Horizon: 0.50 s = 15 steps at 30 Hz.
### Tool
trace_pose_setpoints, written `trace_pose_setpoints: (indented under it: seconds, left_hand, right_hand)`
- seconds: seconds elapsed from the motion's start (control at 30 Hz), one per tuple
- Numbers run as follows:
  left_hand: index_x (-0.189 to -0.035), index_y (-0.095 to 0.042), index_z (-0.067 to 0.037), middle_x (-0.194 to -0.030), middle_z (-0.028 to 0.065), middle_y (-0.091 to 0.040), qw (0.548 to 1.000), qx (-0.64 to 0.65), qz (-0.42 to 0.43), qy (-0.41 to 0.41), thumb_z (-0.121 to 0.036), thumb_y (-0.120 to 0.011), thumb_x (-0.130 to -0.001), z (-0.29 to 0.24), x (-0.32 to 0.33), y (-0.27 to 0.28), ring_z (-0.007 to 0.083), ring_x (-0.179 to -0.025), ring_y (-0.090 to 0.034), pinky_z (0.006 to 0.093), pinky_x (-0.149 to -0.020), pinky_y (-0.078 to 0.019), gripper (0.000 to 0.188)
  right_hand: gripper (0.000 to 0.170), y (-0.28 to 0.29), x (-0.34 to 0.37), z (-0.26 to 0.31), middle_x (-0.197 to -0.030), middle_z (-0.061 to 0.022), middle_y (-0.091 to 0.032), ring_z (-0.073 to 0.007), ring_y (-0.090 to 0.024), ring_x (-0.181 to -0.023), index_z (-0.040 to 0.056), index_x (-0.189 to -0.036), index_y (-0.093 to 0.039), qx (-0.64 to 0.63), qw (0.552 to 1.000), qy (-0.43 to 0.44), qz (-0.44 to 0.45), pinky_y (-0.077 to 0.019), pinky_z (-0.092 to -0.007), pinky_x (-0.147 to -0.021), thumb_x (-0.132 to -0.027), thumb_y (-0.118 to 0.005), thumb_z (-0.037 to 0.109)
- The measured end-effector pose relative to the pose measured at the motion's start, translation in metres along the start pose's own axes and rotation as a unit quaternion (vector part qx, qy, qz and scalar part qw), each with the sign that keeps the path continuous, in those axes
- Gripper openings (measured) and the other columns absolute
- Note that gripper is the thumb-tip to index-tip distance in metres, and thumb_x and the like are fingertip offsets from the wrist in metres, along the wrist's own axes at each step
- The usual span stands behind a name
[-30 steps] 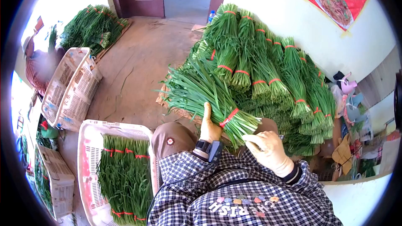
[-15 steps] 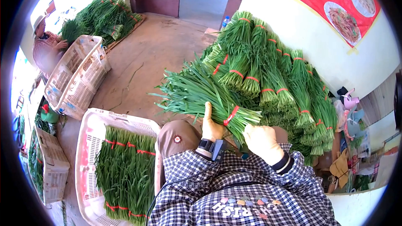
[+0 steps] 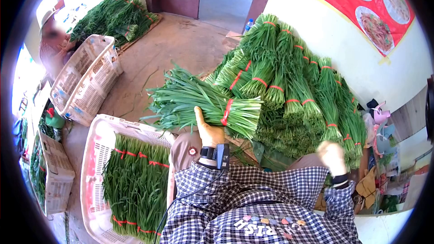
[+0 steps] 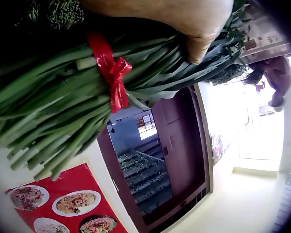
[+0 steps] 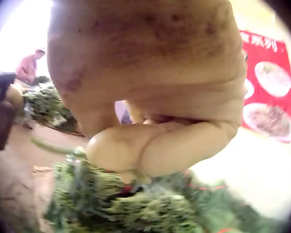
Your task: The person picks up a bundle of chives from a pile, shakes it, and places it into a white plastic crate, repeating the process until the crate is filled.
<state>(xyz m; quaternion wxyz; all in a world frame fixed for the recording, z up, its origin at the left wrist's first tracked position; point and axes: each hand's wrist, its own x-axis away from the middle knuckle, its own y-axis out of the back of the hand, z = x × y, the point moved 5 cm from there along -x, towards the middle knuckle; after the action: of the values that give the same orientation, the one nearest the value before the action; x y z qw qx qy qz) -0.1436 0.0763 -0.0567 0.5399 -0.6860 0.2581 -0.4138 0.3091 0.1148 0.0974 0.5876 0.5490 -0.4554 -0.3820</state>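
Note:
My left hand (image 3: 210, 133) grips a bundle of garlic chives (image 3: 190, 97) above my lap, thumb up along its near side. A red tie (image 3: 227, 112) circles the bundle near the pale cut ends, which point right; the leaves point left. The left wrist view shows the tie's knot (image 4: 120, 70) up close, with the thumb lying on the leaves. Apart from the bundle, my right hand (image 3: 332, 156) is blurred in front of the chive pile (image 3: 294, 90). Its fingers (image 5: 184, 148) are curled in against the thumb; I cannot tell whether a small scrap sits between them.
On my left stands a white crate (image 3: 92, 171) with tied chive bundles (image 3: 135, 185) inside. An upright-walled crate (image 3: 90, 86) is farther off, beside a seated person (image 3: 52, 54) and another chive heap (image 3: 115, 18). Bags and cups (image 3: 379, 122) crowd the right side.
My right hand has left the cut ends of the bundle and moved away to the right. The left hand has carried the bundle a little left, turning it more level. The head view has shifted.

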Motion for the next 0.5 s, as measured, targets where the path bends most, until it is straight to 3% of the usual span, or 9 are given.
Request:
trace_pose_setpoints:
  seconds: [0.03, 0.1, 0.2, 0.23, 0.27, 0.3, 0.37, 0.47, 0.5]
  left_hand:
    - [-0.138, -0.061, -0.011, -0.139, 0.0078, -0.064, 1.000, -0.004, 0.001, 0.001, -0.050, -0.070, -0.096, -0.001, -0.002, 0.002, 0.0300, -0.124, -0.060, 0.0513, -0.110, -0.0462, 0.058]
    - [-0.140, -0.060, -0.011, -0.141, 0.0079, -0.063, 0.998, 0.045, 0.018, 0.035, -0.050, -0.072, -0.094, 0.005, -0.002, 0.003, 0.0314, -0.126, -0.059, 0.0523, -0.110, -0.0461, 0.061]
    - [-0.144, -0.057, -0.012, -0.146, 0.0085, -0.060, 0.998, 0.033, 0.009, 0.054, -0.056, -0.066, -0.097, 0.018, -0.003, 0.013, 0.0333, -0.133, -0.054, 0.0554, -0.117, -0.0380, 0.065]
    - [-0.145, -0.056, -0.012, -0.148, 0.0087, -0.058, 0.997, 0.027, 0.019, 0.074, -0.058, -0.062, -0.098, 0.023, -0.002, 0.017, 0.0338, -0.135, -0.052, 0.0563, -0.119, -0.0347, 0.066]
    - [-0.147, -0.055, -0.013, -0.150, 0.0088, -0.056, 0.996, 0.024, -0.014, 0.086, -0.062, -0.056, -0.099, 0.025, 0.011, 0.002, 0.0343, -0.138, -0.049, 0.0566, -0.122, -0.0301, 0.068]
    - [-0.148, -0.054, -0.012, -0.152, 0.0098, -0.055, 0.995, 0.023, -0.021, 0.095, -0.063, -0.055, -0.099, 0.030, 0.017, -0.004, 0.0344, -0.139, -0.048, 0.0558, -0.121, -0.0308, 0.071]
    - [-0.148, -0.053, -0.011, -0.153, 0.0112, -0.054, 0.988, 0.040, 0.019, 0.149, -0.067, -0.055, -0.097, 0.041, 0.015, 0.003, 0.0345, -0.139, -0.048, 0.0553, -0.122, -0.0311, 0.076]
    - [-0.148, -0.052, -0.010, -0.152, 0.0124, -0.054, 0.985, 0.029, 0.020, 0.170, -0.068, -0.056, -0.096, 0.048, 0.014, 0.014, 0.0356, -0.137, -0.050, 0.0555, -0.120, -0.0345, 0.078]
    - [-0.147, -0.054, -0.009, -0.150, 0.0113, -0.056, 0.985, 0.035, 0.026, 0.167, -0.065, -0.059, -0.096, 0.050, 0.015, 0.015, 0.0350, -0.135, -0.052, 0.0548, -0.120, -0.0354, 0.075]
  right_hand:
    - [0.023, -0.018, 0.009, 0.042, -0.093, -0.0090, -0.076, -0.0274, -0.074, -0.086, 0.0149, -0.103, -0.074, -0.081, 0.989, 0.096, 0.083, -0.0588, -0.0397, -0.077, -0.092, -0.070, 0.035]
    - [0.028, -0.031, 0.034, 0.130, -0.098, -0.0080, -0.077, -0.0223, -0.074, -0.092, 0.0164, -0.108, -0.075, -0.071, 0.925, 0.161, 0.337, -0.0588, -0.0365, -0.081, -0.098, -0.066, 0.041]
    - [0.039, -0.024, 0.019, 0.166, -0.108, -0.0064, -0.077, -0.0226, -0.074, -0.095, 0.0171, -0.120, -0.071, -0.239, 0.920, 0.200, 0.240, -0.0600, -0.0350, -0.085, -0.104, -0.056, 0.050]
    - [0.042, -0.035, 0.009, 0.166, -0.111, -0.0060, -0.077, -0.0230, -0.074, -0.096, 0.0155, -0.124, -0.069, -0.319, 0.898, 0.230, 0.200, -0.0606, -0.0353, -0.086, -0.104, -0.056, 0.050]
    - [0.042, -0.012, 0.009, 0.191, -0.107, -0.0058, -0.076, -0.0214, -0.074, -0.096, 0.0109, -0.125, -0.067, -0.365, 0.887, 0.185, 0.216, -0.0617, -0.0338, -0.086, -0.102, -0.061, 0.045]
    - [0.039, -0.028, 0.005, 0.196, -0.106, -0.0057, -0.076, -0.0180, -0.074, -0.096, 0.0080, -0.126, -0.066, -0.461, 0.831, 0.206, 0.234, -0.0622, -0.0319, -0.084, -0.102, -0.064, 0.039]
    - [0.036, -0.016, 0.001, 0.230, -0.106, -0.0073, -0.077, -0.0164, -0.074, -0.095, 0.0068, -0.121, -0.068, -0.390, 0.860, 0.308, 0.117, -0.0617, -0.0304, -0.082, -0.102, -0.064, 0.037]
    - [0.033, 0.015, 0.021, 0.254, -0.100, -0.0092, -0.078, -0.0176, -0.074, -0.094, 0.0022, -0.113, -0.070, -0.472, 0.787, 0.333, 0.215, -0.0605, -0.0308, -0.082, -0.102, -0.067, 0.033]
    - [0.036, 0.034, 0.030, 0.254, -0.099, -0.0078, -0.078, -0.0164, -0.074, -0.092, 0.0039, -0.119, -0.071, -0.493, 0.765, 0.359, 0.208, -0.0608, -0.0303, -0.083, -0.102, -0.065, 0.035]
